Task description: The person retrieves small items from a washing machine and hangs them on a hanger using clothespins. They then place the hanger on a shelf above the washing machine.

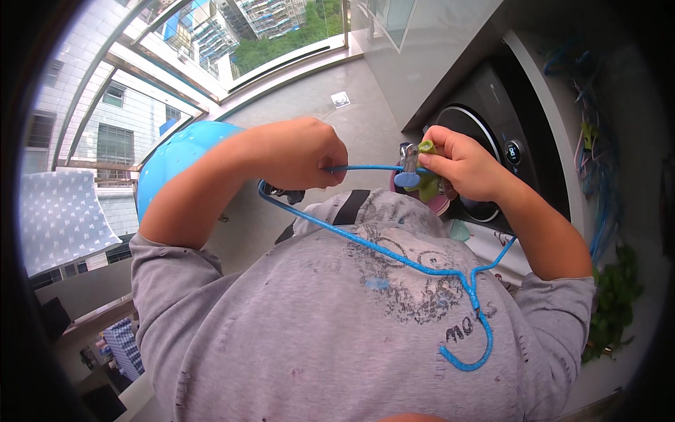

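A blue coated wire clothes hanger lies across the front of my grey T-shirt, its hook toward me. My left hand is closed around its straight bar. Farther right on that bar sits a metal clip with blue tips, beside a small green cloth. My right hand pinches the green cloth against the bar, between thumb and fingers. By the hanger's left corner hangs a small dark cloth, partly hidden under my left hand with what looks like another metal clip.
A black front-loading washing machine stands at right, beside several hanging clothes hangers and a green plant. A pink basin shows below my right hand. At left are a light blue dotted object and windows. The grey floor has a drain.
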Action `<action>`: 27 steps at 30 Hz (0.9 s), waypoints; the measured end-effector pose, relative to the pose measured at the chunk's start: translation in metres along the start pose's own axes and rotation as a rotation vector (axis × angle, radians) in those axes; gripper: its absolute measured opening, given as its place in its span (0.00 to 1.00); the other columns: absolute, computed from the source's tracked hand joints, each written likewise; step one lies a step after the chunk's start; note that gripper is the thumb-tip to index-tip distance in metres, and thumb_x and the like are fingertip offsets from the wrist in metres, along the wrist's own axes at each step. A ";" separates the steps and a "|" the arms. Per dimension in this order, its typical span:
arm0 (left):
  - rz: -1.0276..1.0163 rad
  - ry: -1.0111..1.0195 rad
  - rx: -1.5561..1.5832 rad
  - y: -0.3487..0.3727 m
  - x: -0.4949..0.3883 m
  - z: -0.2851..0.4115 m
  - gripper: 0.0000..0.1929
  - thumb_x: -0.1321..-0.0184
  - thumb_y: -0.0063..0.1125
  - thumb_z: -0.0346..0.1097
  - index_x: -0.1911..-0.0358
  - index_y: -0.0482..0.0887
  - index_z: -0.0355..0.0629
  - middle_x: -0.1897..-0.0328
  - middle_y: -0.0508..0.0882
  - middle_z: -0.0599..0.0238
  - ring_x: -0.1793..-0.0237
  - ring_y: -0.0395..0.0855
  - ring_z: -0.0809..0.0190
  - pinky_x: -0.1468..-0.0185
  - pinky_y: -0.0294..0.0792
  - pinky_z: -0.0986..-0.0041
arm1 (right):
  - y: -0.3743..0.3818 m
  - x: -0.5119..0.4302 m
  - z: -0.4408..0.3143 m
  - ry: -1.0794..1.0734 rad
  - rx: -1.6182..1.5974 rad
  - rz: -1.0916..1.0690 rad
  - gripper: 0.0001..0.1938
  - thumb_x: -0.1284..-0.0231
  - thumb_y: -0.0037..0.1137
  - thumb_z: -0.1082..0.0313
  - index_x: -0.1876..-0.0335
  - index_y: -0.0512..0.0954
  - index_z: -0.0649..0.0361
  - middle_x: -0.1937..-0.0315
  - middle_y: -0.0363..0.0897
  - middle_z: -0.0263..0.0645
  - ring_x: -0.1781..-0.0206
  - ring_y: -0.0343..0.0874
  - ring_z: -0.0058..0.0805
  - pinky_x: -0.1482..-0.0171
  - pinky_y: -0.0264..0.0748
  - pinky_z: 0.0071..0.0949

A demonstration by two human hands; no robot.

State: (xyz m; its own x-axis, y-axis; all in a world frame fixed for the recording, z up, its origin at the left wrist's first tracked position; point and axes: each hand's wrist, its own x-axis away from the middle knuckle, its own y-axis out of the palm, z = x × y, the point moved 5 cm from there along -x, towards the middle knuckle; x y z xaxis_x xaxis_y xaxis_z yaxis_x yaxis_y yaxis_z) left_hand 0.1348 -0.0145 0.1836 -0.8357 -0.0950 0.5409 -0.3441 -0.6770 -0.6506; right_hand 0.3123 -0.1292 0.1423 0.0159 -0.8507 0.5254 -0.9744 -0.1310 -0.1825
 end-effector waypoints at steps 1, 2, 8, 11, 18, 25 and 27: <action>-0.011 -0.036 0.001 0.003 -0.001 -0.003 0.09 0.42 0.58 0.39 0.67 0.84 0.41 0.69 0.85 0.60 0.67 0.83 0.57 0.64 0.72 0.68 | 0.000 0.000 -0.002 -0.036 0.093 0.012 0.07 0.39 0.52 0.68 0.63 0.73 0.64 0.71 0.76 0.36 0.69 0.73 0.22 0.63 0.72 0.26; -0.020 -0.061 0.008 0.006 -0.004 -0.005 0.09 0.41 0.58 0.39 0.66 0.85 0.41 0.69 0.84 0.60 0.67 0.82 0.57 0.64 0.72 0.67 | 0.000 -0.001 -0.006 -0.073 0.186 0.023 0.07 0.40 0.54 0.67 0.64 0.74 0.64 0.71 0.77 0.38 0.68 0.74 0.24 0.62 0.72 0.27; 0.343 0.384 -0.154 0.010 -0.017 0.008 0.08 0.41 0.55 0.37 0.70 0.84 0.40 0.74 0.80 0.59 0.68 0.80 0.52 0.62 0.71 0.63 | -0.005 -0.016 -0.047 -0.513 0.490 0.417 0.09 0.46 0.58 0.65 0.66 0.81 0.64 0.66 0.80 0.45 0.65 0.79 0.34 0.60 0.73 0.29; 0.336 0.339 -0.142 0.009 -0.023 0.007 0.08 0.43 0.56 0.37 0.71 0.85 0.41 0.74 0.81 0.59 0.68 0.80 0.50 0.62 0.72 0.61 | 0.020 -0.031 -0.034 -0.242 0.274 0.060 0.09 0.42 0.56 0.66 0.64 0.80 0.65 0.69 0.81 0.42 0.70 0.77 0.26 0.64 0.72 0.26; 0.122 0.024 -0.119 0.005 -0.017 0.000 0.09 0.47 0.63 0.37 0.67 0.86 0.41 0.67 0.82 0.59 0.64 0.80 0.53 0.60 0.70 0.66 | 0.045 -0.025 -0.021 -0.192 -0.056 -0.264 0.07 0.36 0.50 0.68 0.62 0.75 0.65 0.70 0.78 0.33 0.71 0.75 0.17 0.68 0.73 0.19; 0.703 0.473 0.734 -0.035 0.044 -0.043 0.16 0.45 0.61 0.43 0.60 0.83 0.38 0.63 0.83 0.67 0.64 0.78 0.70 0.61 0.67 0.77 | 0.042 -0.016 -0.016 -0.329 0.008 -0.049 0.02 0.40 0.53 0.76 0.63 0.75 0.65 0.70 0.80 0.36 0.70 0.76 0.17 0.66 0.72 0.20; 0.811 0.556 0.817 -0.015 0.073 -0.050 0.15 0.50 0.64 0.43 0.68 0.82 0.36 0.68 0.81 0.64 0.69 0.75 0.71 0.68 0.63 0.79 | 0.039 -0.012 -0.019 -0.391 0.098 0.015 0.02 0.40 0.53 0.76 0.64 0.74 0.65 0.72 0.80 0.35 0.70 0.74 0.15 0.67 0.71 0.18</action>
State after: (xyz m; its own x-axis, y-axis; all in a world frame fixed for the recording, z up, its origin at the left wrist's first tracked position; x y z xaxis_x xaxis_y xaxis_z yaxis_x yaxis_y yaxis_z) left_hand 0.0577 0.0251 0.2069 -0.8158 -0.5067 -0.2787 0.5427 -0.8373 -0.0663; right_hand 0.2699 -0.1146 0.1442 0.1043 -0.9800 0.1697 -0.9494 -0.1489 -0.2766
